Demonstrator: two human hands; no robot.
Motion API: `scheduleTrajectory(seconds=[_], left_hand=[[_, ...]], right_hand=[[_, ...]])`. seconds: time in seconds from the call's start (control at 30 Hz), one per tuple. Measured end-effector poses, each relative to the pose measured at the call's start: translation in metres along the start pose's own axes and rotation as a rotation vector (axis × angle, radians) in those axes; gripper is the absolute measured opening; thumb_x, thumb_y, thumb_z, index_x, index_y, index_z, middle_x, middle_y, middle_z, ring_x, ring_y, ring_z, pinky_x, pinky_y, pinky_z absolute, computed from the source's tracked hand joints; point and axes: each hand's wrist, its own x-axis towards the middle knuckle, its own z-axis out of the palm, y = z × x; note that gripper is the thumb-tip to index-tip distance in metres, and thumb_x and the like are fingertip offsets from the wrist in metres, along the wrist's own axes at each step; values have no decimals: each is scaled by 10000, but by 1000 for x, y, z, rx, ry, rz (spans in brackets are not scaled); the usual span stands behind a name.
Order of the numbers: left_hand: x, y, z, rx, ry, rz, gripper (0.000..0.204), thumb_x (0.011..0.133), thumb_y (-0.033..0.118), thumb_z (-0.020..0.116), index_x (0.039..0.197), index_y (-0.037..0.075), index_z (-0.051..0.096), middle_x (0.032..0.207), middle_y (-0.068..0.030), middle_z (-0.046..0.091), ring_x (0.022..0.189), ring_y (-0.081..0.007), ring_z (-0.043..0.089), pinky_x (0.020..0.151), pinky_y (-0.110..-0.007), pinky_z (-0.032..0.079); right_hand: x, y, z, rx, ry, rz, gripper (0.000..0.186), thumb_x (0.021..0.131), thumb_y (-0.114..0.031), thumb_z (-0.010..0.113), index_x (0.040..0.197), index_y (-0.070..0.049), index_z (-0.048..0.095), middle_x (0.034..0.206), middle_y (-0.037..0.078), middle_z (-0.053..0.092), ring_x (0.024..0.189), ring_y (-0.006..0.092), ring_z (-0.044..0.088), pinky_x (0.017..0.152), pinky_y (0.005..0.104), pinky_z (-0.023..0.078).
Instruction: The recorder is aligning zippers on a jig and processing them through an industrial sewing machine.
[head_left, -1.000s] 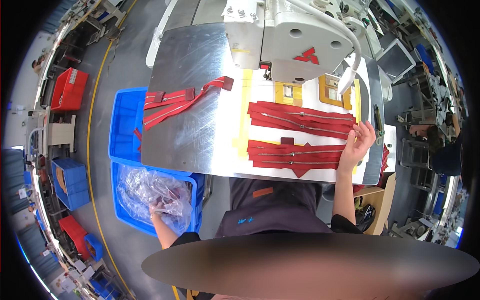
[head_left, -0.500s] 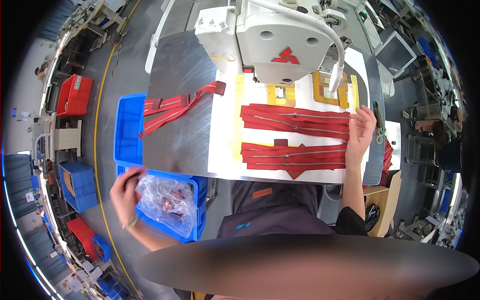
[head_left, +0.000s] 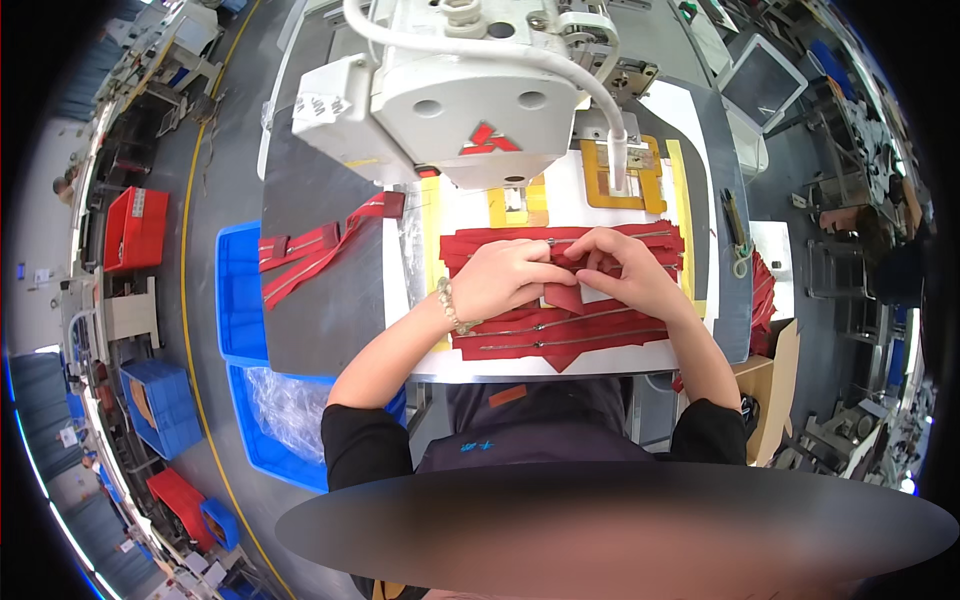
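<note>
My left hand [head_left: 505,282] and my right hand [head_left: 632,278] meet over the upper row of red zippers [head_left: 655,243]. Their fingers are closed in a pinch around a small red patch [head_left: 564,298], whose lower part shows under the fingertips. A nearer row of red zippers [head_left: 490,339] with metal teeth lies just below both hands, a pointed red corner sticking out at its front edge. My fingers partly hide the upper row.
A white sewing machine [head_left: 470,110] stands close behind the hands. Beside it lies a yellow clamp frame [head_left: 600,190]. More red zippers [head_left: 330,243] hang over the table's left edge, above blue bins [head_left: 240,340]. Scissors [head_left: 740,262] rest at the right edge, near a cardboard box [head_left: 775,380].
My left hand has come from the plastic-lined blue bin to the zippers. My right hand has moved left from the zippers' right end to meet it. The view has shifted slightly.
</note>
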Motion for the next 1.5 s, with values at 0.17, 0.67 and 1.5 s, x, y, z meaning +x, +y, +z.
scheduleTrajectory(seconds=[0.17, 0.67, 1.5], left_hand=[[-5, -6, -1, 195, 118, 124, 368, 752, 86, 638, 1082, 243, 682, 861, 11, 512, 799, -175, 525, 693, -321, 415], [-19, 23, -16, 796, 372, 342, 555, 640, 123, 613, 1187, 37, 644, 715, 21, 432, 601, -112, 436, 522, -253, 353], [-16, 3, 6, -478, 464, -108, 108, 758, 13, 747, 860, 32, 717, 868, -31, 605, 692, -96, 613, 588, -228, 485]], right_hand=[[2, 0, -2, -82, -63, 9, 273, 792, 12, 667, 1057, -21, 614, 957, 33, 614, 733, 89, 561, 644, 234, 455], [3, -15, 16, 479, 7, 208, 120, 910, -110, 607, 968, -6, 622, 735, 13, 622, 539, 42, 499, 501, 196, 398], [19, 4, 40, 764, 127, 145, 89, 903, -69, 624, 919, 18, 614, 758, 52, 648, 648, 72, 612, 589, 213, 501]])
